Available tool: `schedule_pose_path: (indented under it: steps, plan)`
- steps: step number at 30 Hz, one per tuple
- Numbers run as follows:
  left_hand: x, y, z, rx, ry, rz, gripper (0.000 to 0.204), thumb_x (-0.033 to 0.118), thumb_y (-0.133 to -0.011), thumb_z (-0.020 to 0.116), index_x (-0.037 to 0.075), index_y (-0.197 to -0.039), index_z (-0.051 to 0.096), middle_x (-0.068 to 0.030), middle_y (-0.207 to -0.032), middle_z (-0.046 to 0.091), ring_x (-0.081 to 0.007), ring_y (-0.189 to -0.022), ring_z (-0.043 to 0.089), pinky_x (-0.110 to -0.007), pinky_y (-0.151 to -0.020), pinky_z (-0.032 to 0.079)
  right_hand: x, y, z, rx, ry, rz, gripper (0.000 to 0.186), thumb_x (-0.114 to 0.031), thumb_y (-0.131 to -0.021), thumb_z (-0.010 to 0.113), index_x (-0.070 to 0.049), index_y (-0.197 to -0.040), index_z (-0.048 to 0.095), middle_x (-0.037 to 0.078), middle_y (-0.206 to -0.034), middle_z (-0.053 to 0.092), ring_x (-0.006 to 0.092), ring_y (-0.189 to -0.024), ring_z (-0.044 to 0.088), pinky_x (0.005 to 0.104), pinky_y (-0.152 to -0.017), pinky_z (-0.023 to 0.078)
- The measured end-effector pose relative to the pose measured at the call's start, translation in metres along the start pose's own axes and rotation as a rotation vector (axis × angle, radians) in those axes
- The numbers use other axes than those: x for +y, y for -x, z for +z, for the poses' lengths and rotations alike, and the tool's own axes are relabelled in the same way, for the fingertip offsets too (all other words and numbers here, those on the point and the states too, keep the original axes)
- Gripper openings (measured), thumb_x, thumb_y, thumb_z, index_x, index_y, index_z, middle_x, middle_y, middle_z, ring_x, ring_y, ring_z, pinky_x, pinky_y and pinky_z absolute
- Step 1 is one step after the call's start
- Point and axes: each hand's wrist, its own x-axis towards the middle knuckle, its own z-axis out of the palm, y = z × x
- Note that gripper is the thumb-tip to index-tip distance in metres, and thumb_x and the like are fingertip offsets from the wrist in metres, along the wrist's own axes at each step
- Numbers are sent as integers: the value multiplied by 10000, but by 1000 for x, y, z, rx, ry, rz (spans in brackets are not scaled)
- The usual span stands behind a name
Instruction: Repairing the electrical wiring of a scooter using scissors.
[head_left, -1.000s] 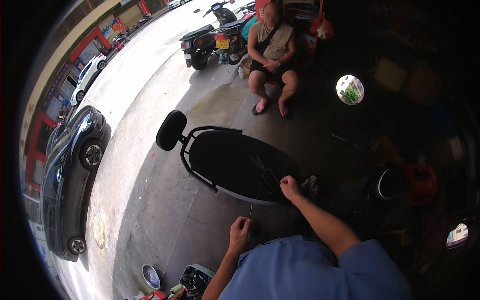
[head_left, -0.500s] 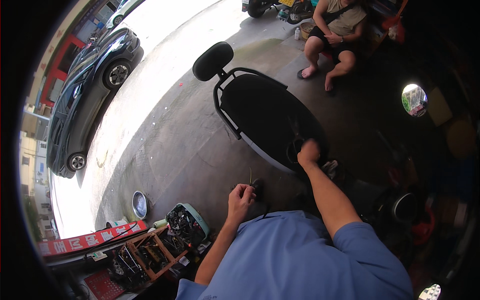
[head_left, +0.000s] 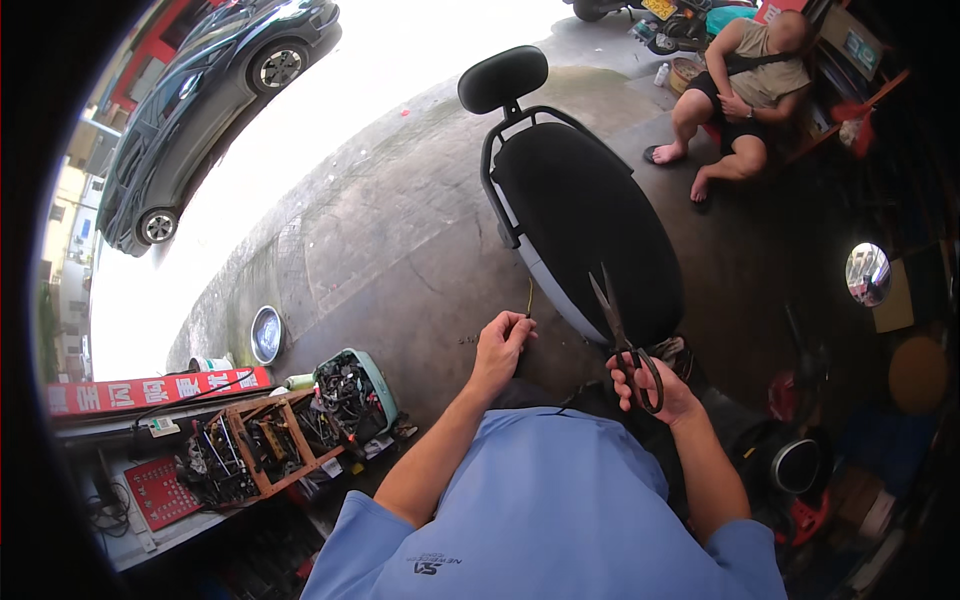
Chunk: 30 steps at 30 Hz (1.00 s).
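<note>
here the scissors jut forward from the right hand.

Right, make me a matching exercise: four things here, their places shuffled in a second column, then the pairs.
1. scissors
2. thin yellow strand
3. black backrest
4. round metal basin

A. at the far end of the seat
B. held in the right hand
C. in the left part of the picture
D. pinched in the left hand

Pairs: 1-B; 2-D; 3-A; 4-C
</note>
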Motion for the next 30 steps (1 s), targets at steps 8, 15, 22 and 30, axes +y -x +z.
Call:
schedule_pose_path:
  steps: [8, 15, 22, 30]
  plan:
    - [11, -14, -4, -63, 75, 78, 185, 181, -973, 529, 17, -971, 612, -44, -869, 655, -83, -777, 574, -223, -691, 442, -14, 5, 52, 32, 570, 256, 276, -273, -832, 596, -67, -682, 491, 8, -567, 478, 105, -511, 478, 262, -497, 416]
    - [18, -10, -5, -132, 104, 137, 167, 153, -960, 552, -5, -976, 603, -24, -864, 641, -77, -810, 576, -215, -752, 442, -21, -8, 64, -16, 646, 291, 306, -269, -827, 605, -64, -634, 487, 17, -543, 483, 103, -490, 482, 250, -502, 402]
    - [18, -4, -5, -159, 114, 123, 143, 135, -951, 571, -6, -954, 592, -19, -854, 632, -77, -815, 567, -227, -773, 442, -23, -15, 62, 16, 653, 312, 313, -269, -828, 615, -57, -630, 499, 26, -540, 482, 110, -465, 485, 263, -466, 411]
    - [19, -1, -4, -254, 20, 127, 116, 108, -928, 592, 13, -867, 566, -8, -809, 602, -90, -805, 546, -234, -755, 439, -26, -23, 68, 45, 653, 317, 344, -327, -814, 624, -68, -641, 478, 18, -580, 482, 112, -472, 477, 259, -456, 385]
